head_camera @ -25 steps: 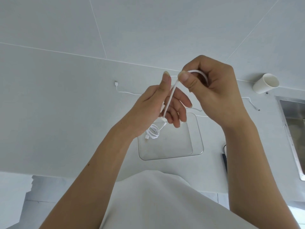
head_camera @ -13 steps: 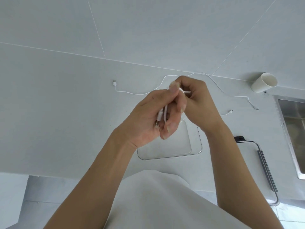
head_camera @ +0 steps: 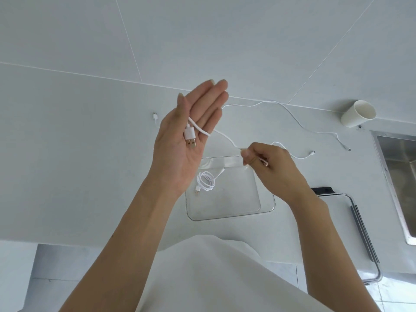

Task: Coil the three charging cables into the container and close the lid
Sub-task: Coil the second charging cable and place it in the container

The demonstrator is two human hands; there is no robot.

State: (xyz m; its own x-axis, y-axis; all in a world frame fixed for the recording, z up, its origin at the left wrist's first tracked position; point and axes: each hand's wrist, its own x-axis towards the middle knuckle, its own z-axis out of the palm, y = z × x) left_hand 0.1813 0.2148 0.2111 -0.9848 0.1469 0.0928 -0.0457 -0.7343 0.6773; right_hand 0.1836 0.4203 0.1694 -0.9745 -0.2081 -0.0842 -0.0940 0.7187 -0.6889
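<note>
Currently mid-coil | left hand (head_camera: 177, 161) flat open, plug (head_camera: 190, 136) resting on palm | right hand (head_camera: 270, 171) pinching cable (head_camera: 225, 136) | risk: plug slipping off under tug

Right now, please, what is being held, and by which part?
The right hand pinches the charging cable mid-cord; its USB plug lies on the open left hand.

Left hand (head_camera: 180, 154) blocks container's (head_camera: 227, 206) far-left corner & a stretch of the table cable (head_camera: 324, 133) beyond it. Right hand's (head_camera: 270, 167) grip buries part of held cable (head_camera: 189, 133). Right of container: lid (head_camera: 351, 226) partly behind forearm (head_camera: 315, 233), sink (head_camera: 396, 158) cropped by frame.
</note>
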